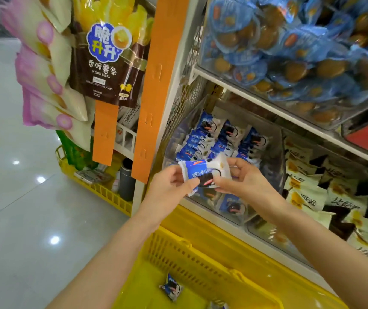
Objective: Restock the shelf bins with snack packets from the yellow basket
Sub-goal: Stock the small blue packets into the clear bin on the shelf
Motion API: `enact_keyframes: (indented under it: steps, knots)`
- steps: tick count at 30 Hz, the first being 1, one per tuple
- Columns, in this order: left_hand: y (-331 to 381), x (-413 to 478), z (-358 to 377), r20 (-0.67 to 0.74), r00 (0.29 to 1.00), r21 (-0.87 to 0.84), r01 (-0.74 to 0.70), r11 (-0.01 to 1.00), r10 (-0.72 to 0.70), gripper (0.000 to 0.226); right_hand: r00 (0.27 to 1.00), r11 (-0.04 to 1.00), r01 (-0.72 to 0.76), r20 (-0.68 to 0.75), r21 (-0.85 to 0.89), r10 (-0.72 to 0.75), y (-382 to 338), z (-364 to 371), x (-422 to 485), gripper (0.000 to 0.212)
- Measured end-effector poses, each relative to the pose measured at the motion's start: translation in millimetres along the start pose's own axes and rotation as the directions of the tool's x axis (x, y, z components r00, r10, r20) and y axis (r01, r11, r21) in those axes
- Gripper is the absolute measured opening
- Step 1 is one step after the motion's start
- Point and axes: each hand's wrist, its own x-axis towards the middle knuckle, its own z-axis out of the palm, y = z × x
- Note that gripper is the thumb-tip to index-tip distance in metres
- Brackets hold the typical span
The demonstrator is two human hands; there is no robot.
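Hands meet in front of the shelf: the left hand (171, 181) and the right hand (243, 177) both pinch one blue-and-white snack packet (203, 173), fingers closed on its two ends, just over the front edge of a clear bin (276, 152). That bin, at the shelf's left end, holds rows of matching blue packets (212, 139) standing on edge. The next bin to the right is filled with cream and black packets (312, 192). On the shelf above, a clear bin (223, 72) is heaped with blue-wrapped brown snacks (290, 45). Below the arms sits the yellow basket (200, 259), with one blue packet (171, 287) lying on its floor and another partly cut off at the lower edge. A second yellow basket (102, 192) stands on the floor beyond the shelf's left end.
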Motion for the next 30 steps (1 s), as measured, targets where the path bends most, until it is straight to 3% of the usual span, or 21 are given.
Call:
enact_keyframes:
  steps: [4, 8, 13, 16, 20, 25, 30]
  knots:
    - [8.1, 17.2, 3.5, 0.061, 0.99, 0.299, -0.136, 0.944, 0.123, 0.018, 0.996, 0.94, 0.063, -0.035, -0.334, -0.079, 3.2, -9.6, -2.7, 0.032]
    - [14.6, 33.1, 11.6, 0.09, 0.958, 0.502, -0.279, 0.819, 0.271, 0.026, 0.971, 0.882, 0.014, -0.206, -0.47, -0.125, -1.5, -26.0, 14.4, 0.019]
    - [3.1, 49.0, 1.1, 0.245, 0.898, 0.815, -0.395, 0.423, 0.367, 0.029, 0.866, 0.863, -0.162, -0.488, -0.479, -0.108, 0.6, -60.9, 71.1, 0.025]
    - [-6.6, 49.0, -5.4, 0.301, 0.877, 0.843, -0.429, 0.325, 0.375, 0.035, 0.814, 0.892, -0.285, -0.58, -0.35, 0.033, 8.0, -72.8, 114.0, 0.035]
    - [-12.0, 46.0, -8.6, 0.327, 0.84, 0.847, -0.463, 0.259, 0.433, 0.047, 0.783, 0.85, -0.351, -0.621, -0.393, 0.037, 15.2, -74.4, 156.4, 0.044]
    - [-14.6, 46.5, -11.5, 0.345, 0.829, 0.822, -0.493, 0.285, 0.44, 0.048, 0.81, 0.861, -0.341, -0.583, -0.377, 0.066, 29.7, -69.1, 176.9, 0.044]
    - [-14.2, 44.5, -11.8, 0.356, 0.828, 0.826, -0.496, 0.269, 0.434, 0.049, 0.818, 0.82, -0.272, -0.569, -0.503, -0.078, 29.1, -71.3, 174.3, 0.04]
